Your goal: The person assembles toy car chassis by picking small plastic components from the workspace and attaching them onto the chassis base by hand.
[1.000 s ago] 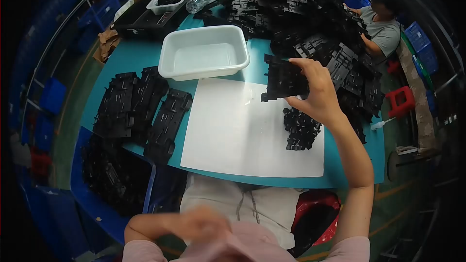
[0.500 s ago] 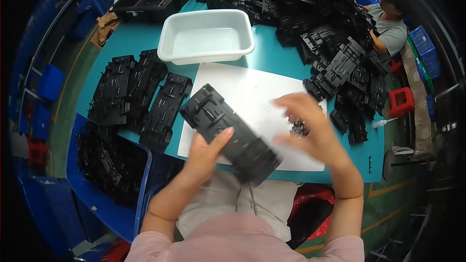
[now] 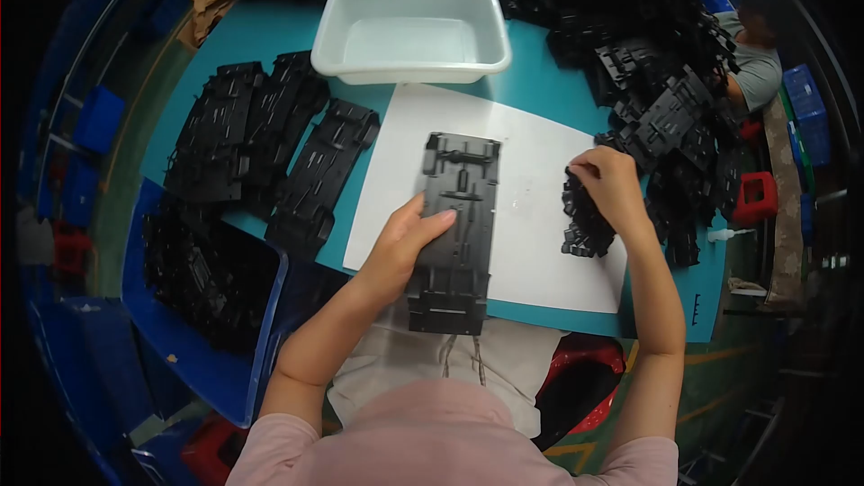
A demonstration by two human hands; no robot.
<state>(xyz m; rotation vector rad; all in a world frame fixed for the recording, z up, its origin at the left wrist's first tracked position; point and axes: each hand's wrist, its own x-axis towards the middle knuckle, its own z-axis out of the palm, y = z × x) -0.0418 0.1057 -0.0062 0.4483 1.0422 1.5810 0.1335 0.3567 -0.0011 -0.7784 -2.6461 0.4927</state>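
My left hand (image 3: 400,247) is closed around the left edge of a long black plastic chassis-like tray (image 3: 461,234), its thumb across the ribbed face. The piece is nearly upright in view, over the white sheet (image 3: 531,148) and my lap. To the right, my right hand (image 3: 614,187) pinches at the top of a small heap of black plastic parts (image 3: 587,229). Its fingertips meet at a small dark part there, whose exact shape is too small to make out.
A white plastic tub (image 3: 409,67) stands behind the sheet. Several black trays (image 3: 324,175) lie at left, above a blue bin (image 3: 261,342) of similar pieces. A large black pile (image 3: 666,112) covers the back right. Another person (image 3: 756,72) sits beyond it.
The black tray has turned from slanted to nearly upright and moved slightly right. My right hand has gone from spread fingers to a pinch at the small parts. The view has shifted.
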